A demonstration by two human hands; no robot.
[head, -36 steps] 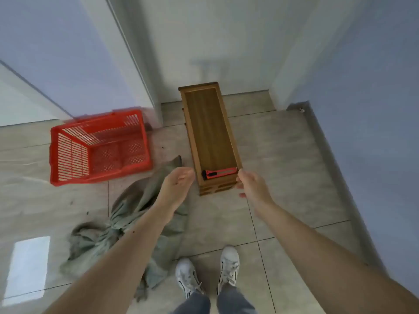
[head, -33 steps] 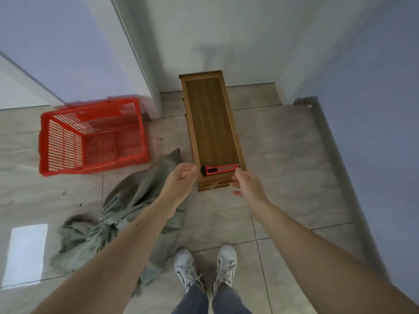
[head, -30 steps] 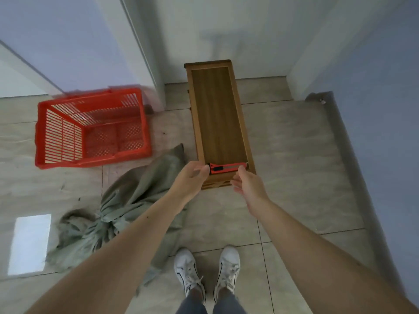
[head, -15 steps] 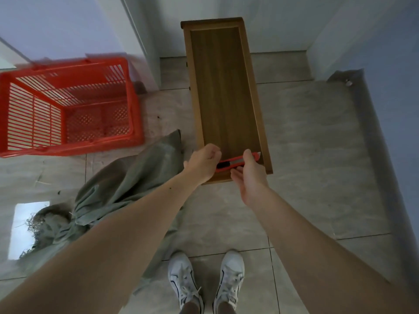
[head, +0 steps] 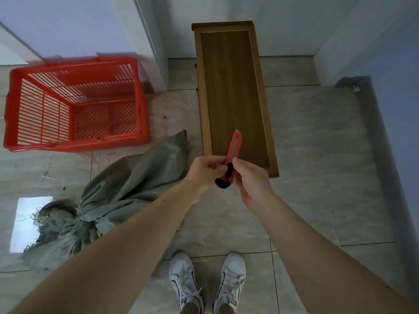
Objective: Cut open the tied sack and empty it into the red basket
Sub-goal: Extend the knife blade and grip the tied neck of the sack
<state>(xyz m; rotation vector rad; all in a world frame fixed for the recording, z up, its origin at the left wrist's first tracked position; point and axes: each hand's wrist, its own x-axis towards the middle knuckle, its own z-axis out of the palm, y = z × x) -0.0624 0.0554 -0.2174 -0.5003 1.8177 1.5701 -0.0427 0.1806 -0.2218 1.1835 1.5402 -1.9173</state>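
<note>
Red basket empty; sack tied.

- The basket was bright red, its walls slatted and its floor a lattice of small holes.
- The sack was dull grey-green.
- The knife was red-orange with a black end and a pale grey blade.
- The cabinet was brown wood with a lighter tan rim.
- The floor was beige-grey tile with faint marbled streaks and dark grout lines.
- The shoes were white with dark trim.
- The walls were pale lilac-blue.
</note>
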